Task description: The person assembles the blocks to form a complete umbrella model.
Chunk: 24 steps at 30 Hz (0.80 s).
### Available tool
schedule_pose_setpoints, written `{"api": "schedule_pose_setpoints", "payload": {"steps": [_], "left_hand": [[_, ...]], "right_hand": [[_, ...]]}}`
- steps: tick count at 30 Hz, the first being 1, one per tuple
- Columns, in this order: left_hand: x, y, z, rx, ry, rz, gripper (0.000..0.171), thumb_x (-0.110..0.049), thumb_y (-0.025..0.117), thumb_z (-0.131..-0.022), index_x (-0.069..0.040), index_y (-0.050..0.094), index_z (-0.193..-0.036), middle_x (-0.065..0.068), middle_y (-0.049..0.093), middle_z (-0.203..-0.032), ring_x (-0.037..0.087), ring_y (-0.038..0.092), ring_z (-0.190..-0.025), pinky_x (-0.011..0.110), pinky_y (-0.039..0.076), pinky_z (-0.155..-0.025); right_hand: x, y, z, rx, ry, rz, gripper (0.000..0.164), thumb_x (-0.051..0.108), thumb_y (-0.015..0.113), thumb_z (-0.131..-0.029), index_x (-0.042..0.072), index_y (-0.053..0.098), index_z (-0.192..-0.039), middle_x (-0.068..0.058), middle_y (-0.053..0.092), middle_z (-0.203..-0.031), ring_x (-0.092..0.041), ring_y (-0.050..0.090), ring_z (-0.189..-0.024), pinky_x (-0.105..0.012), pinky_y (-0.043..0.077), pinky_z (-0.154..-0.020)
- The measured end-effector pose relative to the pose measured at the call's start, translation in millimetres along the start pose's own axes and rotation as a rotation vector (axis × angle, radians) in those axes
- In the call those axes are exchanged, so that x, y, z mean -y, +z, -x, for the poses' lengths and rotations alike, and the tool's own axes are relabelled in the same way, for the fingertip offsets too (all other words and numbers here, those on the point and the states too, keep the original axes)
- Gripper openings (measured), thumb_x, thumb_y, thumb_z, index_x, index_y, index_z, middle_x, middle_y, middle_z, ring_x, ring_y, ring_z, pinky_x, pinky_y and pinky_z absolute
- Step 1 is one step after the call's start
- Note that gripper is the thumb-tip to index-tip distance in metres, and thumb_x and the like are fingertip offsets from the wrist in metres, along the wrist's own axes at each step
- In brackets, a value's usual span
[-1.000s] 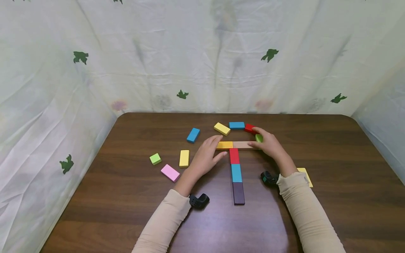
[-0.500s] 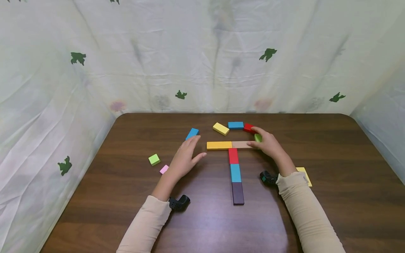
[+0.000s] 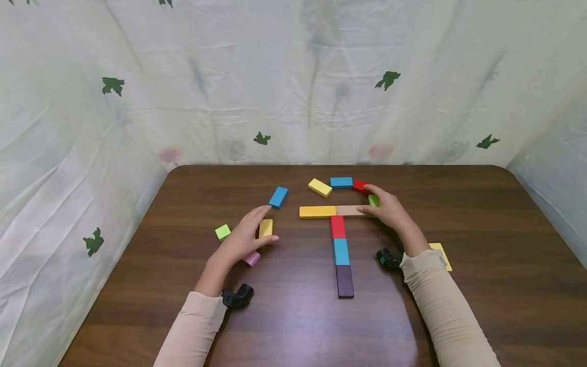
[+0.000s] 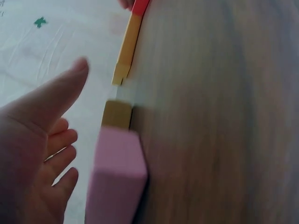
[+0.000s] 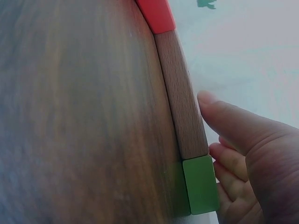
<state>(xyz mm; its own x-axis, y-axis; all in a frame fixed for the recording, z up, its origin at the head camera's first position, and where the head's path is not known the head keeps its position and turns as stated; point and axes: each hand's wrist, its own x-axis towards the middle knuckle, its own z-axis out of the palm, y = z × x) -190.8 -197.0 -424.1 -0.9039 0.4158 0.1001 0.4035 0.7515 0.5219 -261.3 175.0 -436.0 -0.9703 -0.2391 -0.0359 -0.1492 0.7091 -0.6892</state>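
My left hand is spread over the left part of the table, thumb and fingers on either side of a yellow block. A pink block shows partly beneath it, and a small green block lies left of its fingers. In the left wrist view the thumb is apart from the pink block. My right hand rests at the right end of a row, loosely bent, its thumb by a plain wooden block and its fingers behind a green block. The index fingertip is at a red block.
An orange-yellow block continues the row leftward. Below it run a red, a light blue and a dark purple block. Blue and yellow blocks lie behind; another blue block sits left. A yellow piece shows beside the right sleeve.
My left hand has moved left from the orange-yellow block to above the yellow and pink blocks, uncovering the row's left end. The right hand stays in place.
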Motion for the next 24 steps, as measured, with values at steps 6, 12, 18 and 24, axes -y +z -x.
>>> {"api": "schedule_pose_setpoints", "payload": {"steps": [6, 12, 18, 24], "left_hand": [[8.8, -2.8, 4.6, 0.081, -0.040, 0.054, 0.085, -0.040, 0.070, -0.075, -0.005, 0.028, -0.140, 0.013, 0.030, -0.141, 0.029, 0.026, -0.128, 0.045, 0.024, -0.101], [13.6, -1.5, 4.0, 0.122, -0.048, 0.048, 0.078, -0.032, 0.070, -0.077, -0.002, 0.032, -0.138, 0.017, 0.035, -0.137, 0.031, 0.031, -0.125, 0.045, 0.028, -0.099], [14.2, -1.6, 2.4, 0.088, -0.013, 0.039, 0.069, -0.029, 0.072, -0.076, -0.002, 0.042, -0.132, 0.014, 0.043, -0.131, 0.028, 0.038, -0.121, 0.043, 0.031, -0.097], [10.8, -0.1, -2.3, 0.043, 0.020, 0.036, 0.069, -0.030, 0.074, -0.074, -0.002, 0.044, -0.130, 0.013, 0.045, -0.127, 0.026, 0.040, -0.118, 0.041, 0.031, -0.097]], "right_hand": [[0, 0, 1, -0.001, -0.007, -0.011, 0.071, 0.036, 0.065, -0.082, 0.011, 0.032, -0.140, -0.016, 0.036, -0.137, -0.034, 0.033, -0.122, -0.051, 0.027, -0.096], [0, -1, 1, 0.000, -0.007, -0.012, 0.072, 0.036, 0.065, -0.082, 0.011, 0.031, -0.140, -0.016, 0.035, -0.138, -0.034, 0.033, -0.122, -0.051, 0.027, -0.097], [1, -1, 0, 0.001, -0.007, -0.007, 0.071, 0.035, 0.065, -0.082, 0.010, 0.032, -0.140, -0.017, 0.036, -0.137, -0.034, 0.033, -0.121, -0.050, 0.027, -0.097], [1, -1, 0, 0.003, -0.001, -0.003, 0.071, 0.034, 0.065, -0.082, 0.010, 0.032, -0.140, -0.018, 0.035, -0.137, -0.035, 0.033, -0.121, -0.051, 0.027, -0.097]]}}
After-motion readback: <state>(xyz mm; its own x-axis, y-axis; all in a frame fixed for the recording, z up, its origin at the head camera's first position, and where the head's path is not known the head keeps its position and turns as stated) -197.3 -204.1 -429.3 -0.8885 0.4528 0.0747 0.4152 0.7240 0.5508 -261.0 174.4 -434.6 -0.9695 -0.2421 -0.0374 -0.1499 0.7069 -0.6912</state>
